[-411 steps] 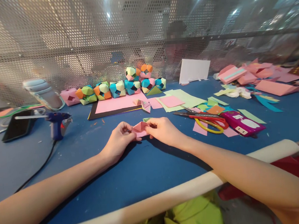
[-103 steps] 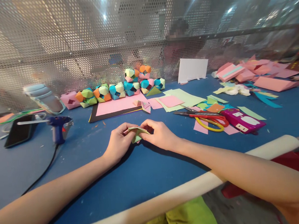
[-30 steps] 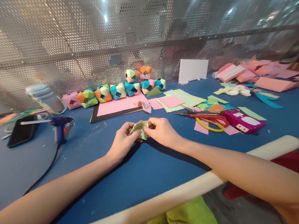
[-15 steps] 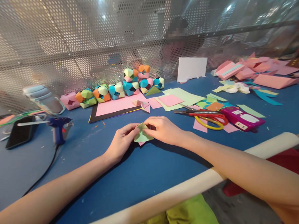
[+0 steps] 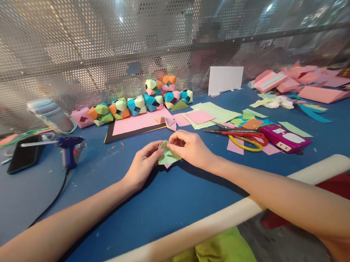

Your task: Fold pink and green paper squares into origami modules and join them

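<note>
Between my hands is a small folded paper piece (image 5: 168, 158), light green on the face toward me, with a pink corner showing below. My left hand (image 5: 141, 164) pinches its left side between thumb and fingers. On the right, my right hand (image 5: 190, 148) has thumb and forefinger closed at its upper right edge. The piece is held low over the blue table (image 5: 156, 211); whether it touches the surface I cannot tell. Just behind lies another small folded pink piece (image 5: 170, 123), at the corner of a stack with a pink sheet (image 5: 133, 123) on top.
A row of coloured paper balls (image 5: 136, 105) stands along the perforated metal screen (image 5: 98, 44). At left are a blue glue gun (image 5: 69, 151), a phone (image 5: 25, 154) and a cup (image 5: 54, 116). Scissors (image 5: 243, 136), a purple power strip (image 5: 285, 138) and paper scraps lie at right.
Earlier the piece showed its pink side; now the green side faces me. Over the last second it has turned flatter toward me, and my right hand's fingers have shifted to its upper edge.
</note>
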A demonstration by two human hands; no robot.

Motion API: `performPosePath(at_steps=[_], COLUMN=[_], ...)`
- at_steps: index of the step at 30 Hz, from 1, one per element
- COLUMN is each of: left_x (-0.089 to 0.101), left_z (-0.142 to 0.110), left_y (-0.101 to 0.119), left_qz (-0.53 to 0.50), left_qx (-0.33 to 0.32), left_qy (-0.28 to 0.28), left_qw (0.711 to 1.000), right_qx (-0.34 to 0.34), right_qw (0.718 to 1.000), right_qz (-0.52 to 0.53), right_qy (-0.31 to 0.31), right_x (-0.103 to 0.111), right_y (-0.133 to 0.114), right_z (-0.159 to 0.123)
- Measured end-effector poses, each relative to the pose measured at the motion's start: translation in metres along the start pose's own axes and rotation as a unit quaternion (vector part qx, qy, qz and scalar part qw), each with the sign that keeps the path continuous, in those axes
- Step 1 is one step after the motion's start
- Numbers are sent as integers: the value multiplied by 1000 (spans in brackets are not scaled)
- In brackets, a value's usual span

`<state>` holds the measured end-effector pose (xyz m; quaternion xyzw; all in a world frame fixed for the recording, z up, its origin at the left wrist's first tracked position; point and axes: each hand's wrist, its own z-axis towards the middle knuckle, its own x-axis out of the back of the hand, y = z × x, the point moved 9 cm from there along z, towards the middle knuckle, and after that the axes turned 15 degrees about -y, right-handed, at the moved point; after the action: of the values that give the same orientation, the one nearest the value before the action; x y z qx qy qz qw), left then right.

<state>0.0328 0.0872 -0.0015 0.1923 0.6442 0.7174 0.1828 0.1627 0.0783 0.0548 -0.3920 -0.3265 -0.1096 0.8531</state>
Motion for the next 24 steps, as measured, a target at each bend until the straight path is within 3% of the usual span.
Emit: performPosePath(at_steps=[7,17,24], left_x=[-9,-10,-12], left_z=[2,0,0], left_y=[-4,-1,-1], left_qz=[-134,-112,-119], left_qx=[-10,-4,10], left_qy=[-32,-26,-34], left_qw=[990,993,992], right_qx=[2,-102,-79], right_qw=[997,994,994], right_qz=[-75,-47,-75], right_qy=[26,6,-18], right_x=[4,3,1], right_y=[-4,12,8], right_z=[-2,-1,1])
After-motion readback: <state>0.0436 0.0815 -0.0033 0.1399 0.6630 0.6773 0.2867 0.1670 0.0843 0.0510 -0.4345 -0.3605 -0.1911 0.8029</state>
